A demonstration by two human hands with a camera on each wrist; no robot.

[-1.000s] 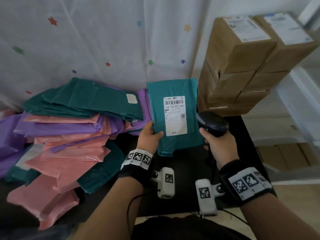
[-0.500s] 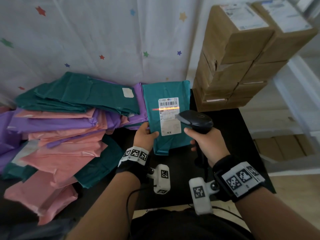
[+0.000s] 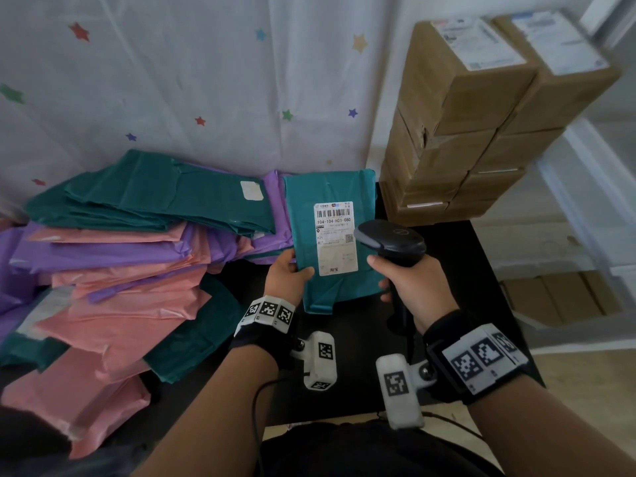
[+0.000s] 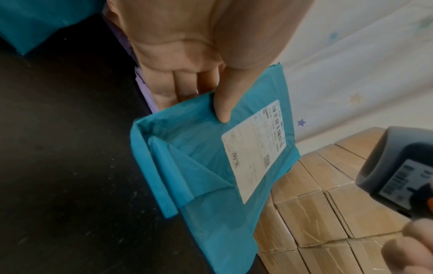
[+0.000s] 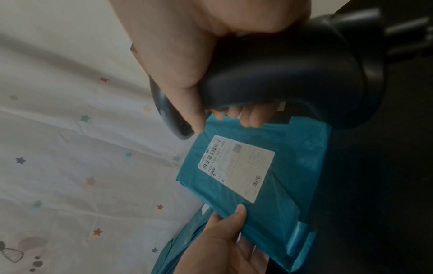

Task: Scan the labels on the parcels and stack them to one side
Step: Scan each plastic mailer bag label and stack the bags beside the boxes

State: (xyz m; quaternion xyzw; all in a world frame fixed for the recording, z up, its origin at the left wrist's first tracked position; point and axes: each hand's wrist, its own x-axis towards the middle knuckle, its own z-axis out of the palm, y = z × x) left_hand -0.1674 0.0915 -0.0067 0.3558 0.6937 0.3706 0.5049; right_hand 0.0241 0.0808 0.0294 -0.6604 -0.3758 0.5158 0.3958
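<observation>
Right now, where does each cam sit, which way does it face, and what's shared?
Head: on the head, looking down at both forearms, left hand, right hand, mailer pile.
Left wrist: along the palm to the teal parcel.
Right wrist: along the fingers gripping the scanner.
All share the parcel's label.

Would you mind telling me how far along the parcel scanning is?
Looks done: cardboard boxes stacked at the right. In hand: the left hand holds a teal parcel, label up, while the right hand aims the scanner. Left: the loose mailer pile.
</observation>
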